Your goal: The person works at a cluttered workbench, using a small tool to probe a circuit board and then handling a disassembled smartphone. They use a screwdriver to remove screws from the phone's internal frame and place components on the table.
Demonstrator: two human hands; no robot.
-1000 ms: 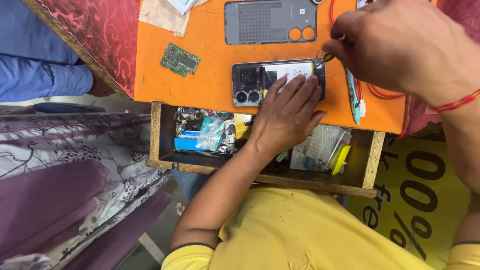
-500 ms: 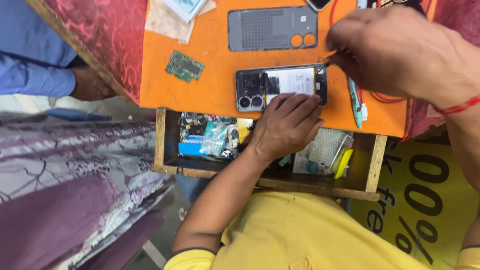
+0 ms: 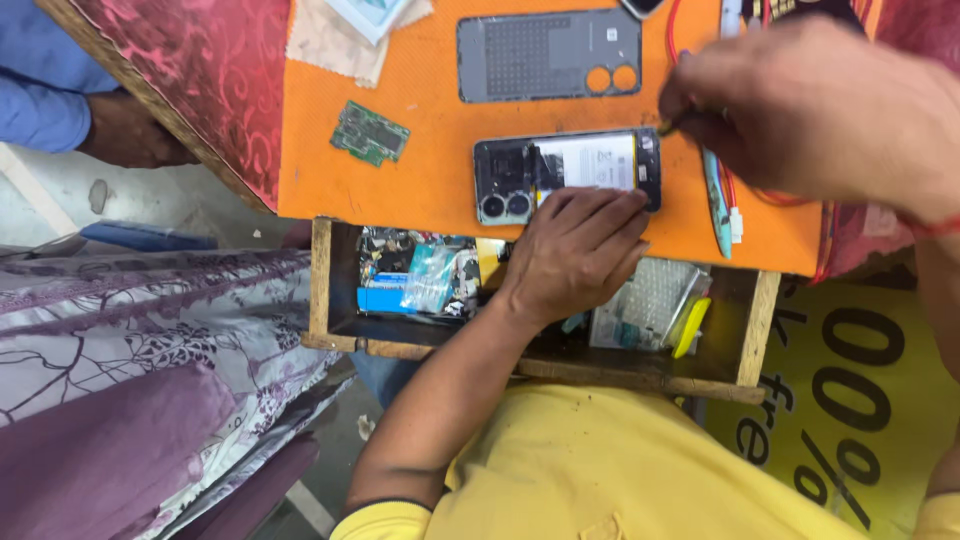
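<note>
The opened phone (image 3: pixel 567 176) is lying lengthwise across the orange mat (image 3: pixel 430 190). The left hand (image 3: pixel 580 250) is pressing flat on its near edge, while the right hand (image 3: pixel 810 110) is pinching a thin tool (image 3: pixel 672 124) at its right end.

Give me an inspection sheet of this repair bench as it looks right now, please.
Surface: orange mat.
Job's things: opened phone, back up, insides showing.
Clutter: grey back cover, small green circuit board, open wooden drawer of bits.
Grips: left hand presses the phone's edge; right hand pinches a thin tool at its end.
Cables: red wire.
Surroundings: another person's blue sleeve, patterned cloth.
</note>
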